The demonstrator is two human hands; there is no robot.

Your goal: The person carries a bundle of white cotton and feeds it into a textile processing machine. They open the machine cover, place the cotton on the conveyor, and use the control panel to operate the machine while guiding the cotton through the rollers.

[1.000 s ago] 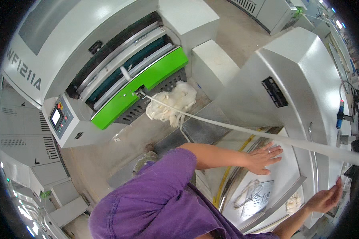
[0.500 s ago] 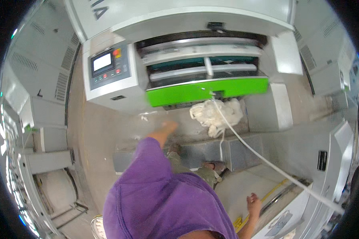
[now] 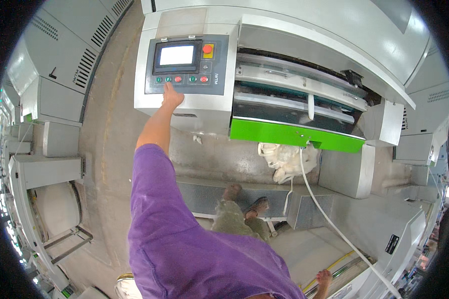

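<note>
My left hand (image 3: 171,96) reaches up to the control panel (image 3: 214,82) at the machine's left end. One finger is stretched out onto a small green button (image 3: 168,79) in the row below the lit screen (image 3: 176,55); the thumb stands apart, and the hand holds nothing. At the lower right my right hand (image 3: 324,277) hangs beside a metal rail, its fingers loosely bent with nothing seen in them. A thick white sliver strand (image 3: 329,216) runs from the green front bar (image 3: 279,134) down to the lower right. Behind that strand lies a heap of white fibre (image 3: 287,162).
A red emergency stop knob (image 3: 207,49) sits beside the screen. Rollers (image 3: 294,102) lie exposed under the raised grey cover (image 3: 324,50). A low metal step (image 3: 197,199) is by my feet. Other grey machines (image 3: 55,65) line the left side.
My left hand has risen from above the floor to the panel's buttons. The view has shifted and turned, bringing the panel nearer. My right hand stays low by the rail.
</note>
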